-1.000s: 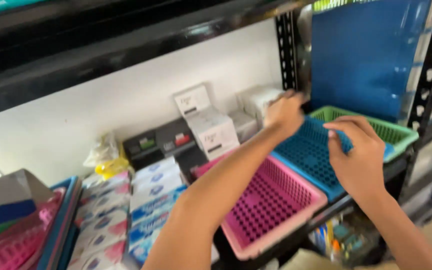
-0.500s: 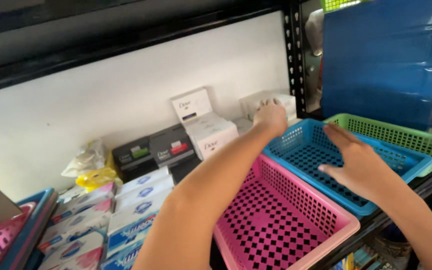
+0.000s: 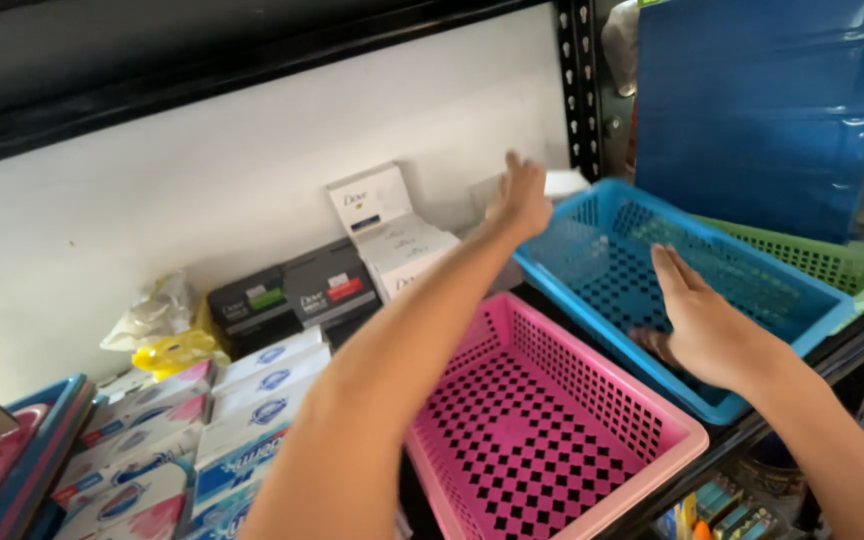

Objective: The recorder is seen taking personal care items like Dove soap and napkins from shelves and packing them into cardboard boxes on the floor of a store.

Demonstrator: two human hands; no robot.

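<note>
My left hand [image 3: 522,195] reaches to the back of the shelf, fingers apart, at the far left corner of a blue perforated basket [image 3: 752,275]. My right hand [image 3: 700,320] hovers flat and open over the blue basket's near left side, holding nothing. A pink perforated basket [image 3: 592,460] sits in front of and left of the blue one, partly under it. A green basket [image 3: 852,265] lies behind the blue one at the right.
White soap boxes [image 3: 397,235] and dark boxes [image 3: 287,290] stand against the white back wall. Rows of blue-and-white soap packs [image 3: 202,440] fill the shelf's left side, with a yellow item in plastic [image 3: 174,350]. A blue plastic drawer unit [image 3: 772,110] and a black upright [image 3: 577,90] stand at the right.
My left hand has lifted off the blue basket's rim toward the wall. My right hand has come off the basket and opened flat. The view has shifted closer.
</note>
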